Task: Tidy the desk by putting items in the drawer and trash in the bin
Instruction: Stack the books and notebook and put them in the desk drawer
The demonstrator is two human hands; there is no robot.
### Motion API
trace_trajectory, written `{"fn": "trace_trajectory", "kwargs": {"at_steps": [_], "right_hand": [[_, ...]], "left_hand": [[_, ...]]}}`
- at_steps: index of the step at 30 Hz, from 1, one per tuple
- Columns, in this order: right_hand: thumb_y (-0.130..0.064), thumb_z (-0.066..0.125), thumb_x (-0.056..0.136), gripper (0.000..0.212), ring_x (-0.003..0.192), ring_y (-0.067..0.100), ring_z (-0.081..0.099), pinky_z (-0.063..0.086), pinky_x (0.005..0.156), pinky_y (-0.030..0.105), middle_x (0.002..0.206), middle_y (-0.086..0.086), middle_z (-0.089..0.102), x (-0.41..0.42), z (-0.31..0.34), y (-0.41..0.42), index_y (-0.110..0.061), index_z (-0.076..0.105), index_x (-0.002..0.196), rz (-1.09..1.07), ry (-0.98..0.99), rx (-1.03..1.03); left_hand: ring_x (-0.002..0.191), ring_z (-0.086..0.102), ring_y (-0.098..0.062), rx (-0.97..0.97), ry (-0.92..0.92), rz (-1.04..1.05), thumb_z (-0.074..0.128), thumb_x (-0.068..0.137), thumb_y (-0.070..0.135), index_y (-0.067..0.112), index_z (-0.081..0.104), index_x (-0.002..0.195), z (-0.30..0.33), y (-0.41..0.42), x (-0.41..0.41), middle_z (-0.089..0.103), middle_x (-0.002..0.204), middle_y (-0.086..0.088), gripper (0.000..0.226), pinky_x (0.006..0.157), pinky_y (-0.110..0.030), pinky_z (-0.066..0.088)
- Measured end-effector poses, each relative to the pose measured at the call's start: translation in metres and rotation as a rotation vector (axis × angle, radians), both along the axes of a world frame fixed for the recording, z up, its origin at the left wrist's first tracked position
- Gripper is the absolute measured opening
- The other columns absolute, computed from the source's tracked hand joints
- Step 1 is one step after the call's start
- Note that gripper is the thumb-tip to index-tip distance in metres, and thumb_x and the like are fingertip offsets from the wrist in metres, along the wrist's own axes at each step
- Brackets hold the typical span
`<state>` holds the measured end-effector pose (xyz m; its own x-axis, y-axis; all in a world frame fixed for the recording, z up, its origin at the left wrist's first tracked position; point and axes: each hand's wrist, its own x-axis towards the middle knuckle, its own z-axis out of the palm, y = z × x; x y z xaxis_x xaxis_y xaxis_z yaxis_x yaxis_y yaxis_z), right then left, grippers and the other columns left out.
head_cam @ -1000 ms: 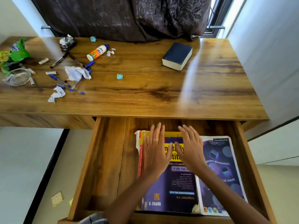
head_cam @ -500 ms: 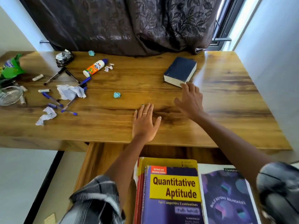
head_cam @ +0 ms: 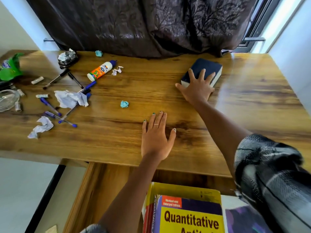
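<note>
Right hand point(head_cam: 196, 89): fingers spread over the thick dark-blue hardcover book point(head_cam: 204, 68) — grip not closed.
Left hand point(head_cam: 155, 135): flat, open on the wooden desk point(head_cam: 244, 101).
Open wooden drawer point(head_cam: 94, 190): below the desk edge — holds a yellow "Quantitative Aptitude" book point(head_cam: 190, 214).

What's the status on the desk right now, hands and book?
Right hand spread on the blue book, not lifted. Left hand flat on the desk, empty. Drawer open below. Nothing in the way.

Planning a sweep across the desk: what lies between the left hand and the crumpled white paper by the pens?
Head view: only the small teal paper ball between the left hand and white paper; otherwise bare wood.
</note>
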<state>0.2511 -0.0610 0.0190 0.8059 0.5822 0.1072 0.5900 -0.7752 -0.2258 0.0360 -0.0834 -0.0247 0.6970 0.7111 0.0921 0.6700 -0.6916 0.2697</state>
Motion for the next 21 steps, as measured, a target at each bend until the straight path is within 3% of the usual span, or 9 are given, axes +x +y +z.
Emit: {"fn": "trace_trajectory", "kwargs": {"at_steps": [4,9,21], "right_hand": [[-0.067,0.041,0.085,0.074,0.139,0.047,0.014,0.038,0.094,0.062,0.150,0.019,0.025,0.004,-0.002,0.001,-0.024,0.027,0.145,0.034,-0.117,-0.003],[-0.058,0.048,0.082,0.070,0.135,0.046,0.023,0.036,0.093,0.061,0.143,0.018,0.035,0.003,-0.004,0.008,-0.019,0.037,0.139,0.003,-0.118,0.047],[-0.057,0.056,0.077,0.069,0.133,0.037,0.034,0.038,0.097,0.058,0.136,0.014,0.046,-0.063,-0.014,-0.076,-0.023,0.046,0.136,0.266,-0.216,0.109]], "left_hand": [[0.147,0.000,-0.011,0.000,-0.014,0.010,0.021,0.095,0.055,0.026,0.009,0.151,0.002,-0.003,-0.001,0.009,0.159,0.008,0.065,0.121,-0.040,0.002],[0.147,0.002,-0.010,-0.006,-0.035,0.017,0.024,0.095,0.053,0.026,0.012,0.151,0.003,-0.004,-0.002,0.012,0.159,0.009,0.063,0.121,-0.040,0.004],[0.146,0.007,-0.010,-0.069,-0.101,0.023,0.034,0.094,0.050,0.024,0.025,0.149,0.012,-0.007,-0.003,0.020,0.157,0.008,0.061,0.121,-0.040,0.006]]}}
